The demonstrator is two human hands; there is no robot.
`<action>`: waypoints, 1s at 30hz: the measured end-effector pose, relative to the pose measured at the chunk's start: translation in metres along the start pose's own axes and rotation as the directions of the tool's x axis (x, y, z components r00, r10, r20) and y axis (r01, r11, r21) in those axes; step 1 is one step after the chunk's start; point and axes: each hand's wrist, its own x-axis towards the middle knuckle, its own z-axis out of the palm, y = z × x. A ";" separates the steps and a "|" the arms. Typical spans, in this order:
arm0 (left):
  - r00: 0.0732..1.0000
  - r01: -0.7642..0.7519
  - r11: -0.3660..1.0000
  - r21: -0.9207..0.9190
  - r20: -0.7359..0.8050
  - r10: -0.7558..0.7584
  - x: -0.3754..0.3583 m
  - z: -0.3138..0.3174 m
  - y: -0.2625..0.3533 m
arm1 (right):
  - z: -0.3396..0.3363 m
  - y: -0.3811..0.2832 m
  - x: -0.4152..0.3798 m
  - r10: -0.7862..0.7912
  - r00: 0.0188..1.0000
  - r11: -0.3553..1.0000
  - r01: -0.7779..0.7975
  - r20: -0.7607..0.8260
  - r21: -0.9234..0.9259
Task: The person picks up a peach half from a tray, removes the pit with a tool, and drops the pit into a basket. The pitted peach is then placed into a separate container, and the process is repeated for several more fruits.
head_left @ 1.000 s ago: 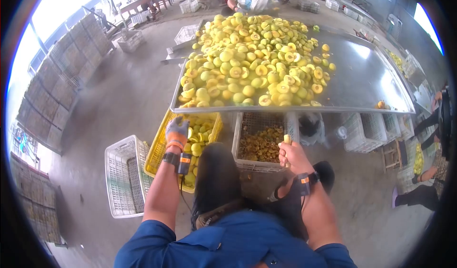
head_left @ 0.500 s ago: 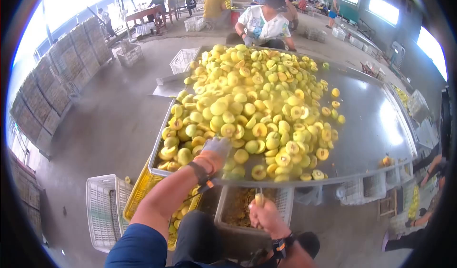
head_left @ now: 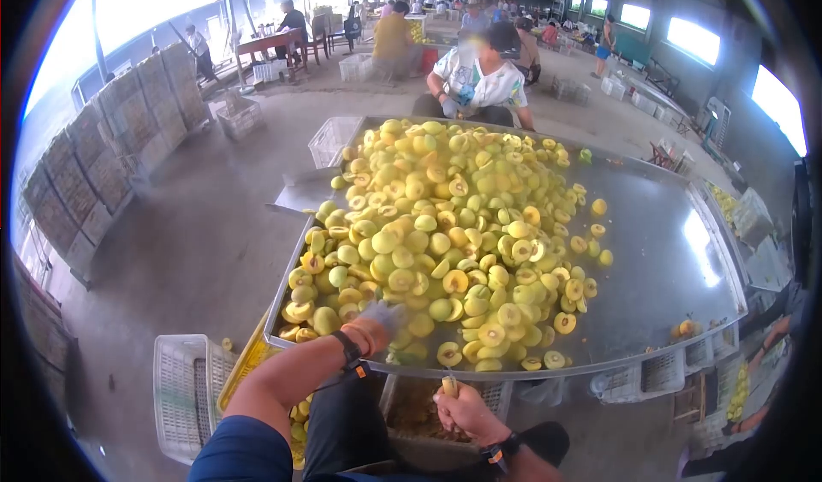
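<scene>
Halved yellow peaches [head_left: 428,217], some cut side up with a dark hollow, lie heaped on a metal table [head_left: 634,242]. My left hand [head_left: 379,319], in a grey glove with an orange cuff, is at the near edge of the heap. Its fingers are blurred against the fruit, so I cannot tell what they hold. My right hand [head_left: 469,413], bare, is closed around the pale yellow handle of a small tool [head_left: 449,385] just below the table's near rim. The tool's thin metal end points up, close to a peach half [head_left: 449,354].
Below the rim, a crate [head_left: 419,409] holds brown scraps. A yellow crate [head_left: 248,358] with fruit and a white crate [head_left: 184,388] stand at the left. A person [head_left: 479,75] sits across the table. Stacked crates [head_left: 111,131] line the far left.
The view has tilted up, so the table sits lower in it. My left hand stays at the near side of the heap; my right hand still grips the tool, now closer to the rim.
</scene>
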 end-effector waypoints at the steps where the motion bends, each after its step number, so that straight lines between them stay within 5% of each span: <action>1: 1.000 0.007 1.000 0.000 -0.010 -0.007 0.001 0.002 0.000 | -0.002 0.002 0.002 -0.022 1.000 1.000 0.022 -0.007 -0.015; 10: 0.993 0.081 0.987 -0.138 -0.076 -0.092 -0.018 -0.014 0.006 | 0.010 0.024 -0.027 -0.102 0.994 0.994 0.100 -0.036 -0.032; 13: 0.958 0.130 0.979 -0.159 -0.235 -0.166 -0.029 -0.019 0.008 | 0.007 0.024 -0.037 -0.119 0.989 0.993 0.117 -0.091 -0.034; 16: 0.810 -0.016 0.866 -0.500 -0.513 -0.282 -0.046 -0.020 0.004 | 0.005 0.028 -0.038 -0.192 0.976 0.981 0.190 -0.099 -0.031; 17: 0.752 -0.104 0.781 -0.616 -0.562 -0.343 -0.051 -0.024 0.007 | 0.006 0.026 -0.039 -0.205 0.972 0.979 0.204 -0.115 -0.020; 18: 0.794 -0.143 0.580 -0.802 -0.443 -0.416 -0.055 -0.029 0.009 | 0.007 0.024 -0.037 -0.228 0.967 0.974 0.226 -0.116 -0.036; 20: 0.881 -0.149 0.066 -0.987 -0.163 -0.445 -0.063 -0.040 0.013 | 0.007 0.017 -0.031 -0.268 0.956 0.963 0.263 -0.118 -0.057; 21: 0.918 -0.230 -0.176 -0.957 -0.153 -0.366 -0.068 -0.043 0.014 | 0.007 0.010 -0.029 -0.285 0.952 0.957 0.275 -0.112 -0.093; 23: 0.811 -0.462 0.171 -0.870 -0.493 -0.317 -0.059 -0.028 0.015 | 0.013 -0.015 -0.026 -0.298 0.940 0.945 0.267 -0.163 -0.190; 26: 0.643 -0.493 0.661 -0.565 -0.749 -0.160 -0.067 -0.020 0.042 | 0.014 -0.043 -0.018 -0.354 0.916 0.930 0.323 -0.191 -0.175; 27: 0.902 -0.349 -0.016 -0.937 -0.332 -0.276 -0.073 -0.038 0.059 | 0.011 -0.049 -0.015 -0.409 0.895 0.902 0.369 -0.176 -0.224; 30: 0.966 -0.258 -0.671 -0.695 -0.185 -0.179 -0.074 -0.067 0.079 | 0.008 -0.058 -0.004 -0.427 0.890 0.900 0.403 -0.158 -0.165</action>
